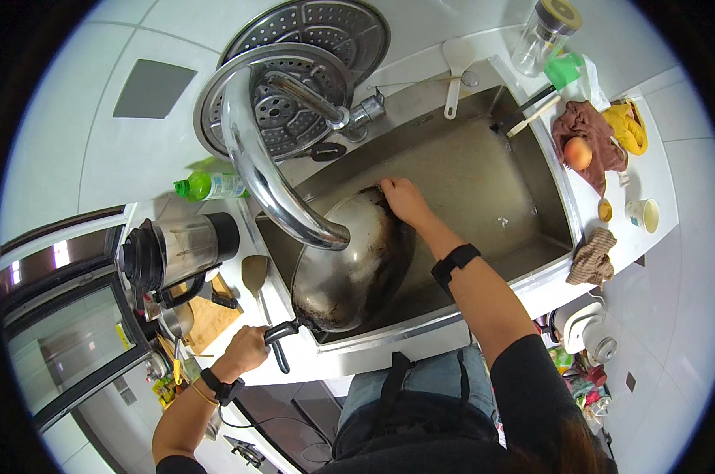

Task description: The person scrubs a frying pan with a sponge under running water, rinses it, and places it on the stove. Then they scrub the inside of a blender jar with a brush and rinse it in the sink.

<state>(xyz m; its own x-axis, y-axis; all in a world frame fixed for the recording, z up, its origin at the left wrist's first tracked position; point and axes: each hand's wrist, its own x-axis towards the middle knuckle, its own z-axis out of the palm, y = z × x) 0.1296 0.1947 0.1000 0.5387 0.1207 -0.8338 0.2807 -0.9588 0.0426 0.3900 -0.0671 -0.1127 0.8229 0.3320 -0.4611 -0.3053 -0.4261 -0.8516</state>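
A metal wok [348,263] with dark scorched patches leans tilted in the left part of a steel sink [476,160]. My left hand [248,348] is closed around its black handle [281,332], over the sink's near left corner. At the far edge of the wok, my right hand [403,200] has its fingers curled against the rim; its palm is hidden. Cloudy water [470,172] covers the sink floor. Above the wok curves the chrome faucet spout [262,160], which hides part of it.
Steamer racks [274,106] lean behind the faucet. Left of the sink are a spatula [255,278], a blender jug [185,249] and a green bottle [209,186]. A brown cloth [594,127], a round fruit [577,153] and a paper cup [644,215] stand at right. A white slotted utensil [457,71] rests on the back rim.
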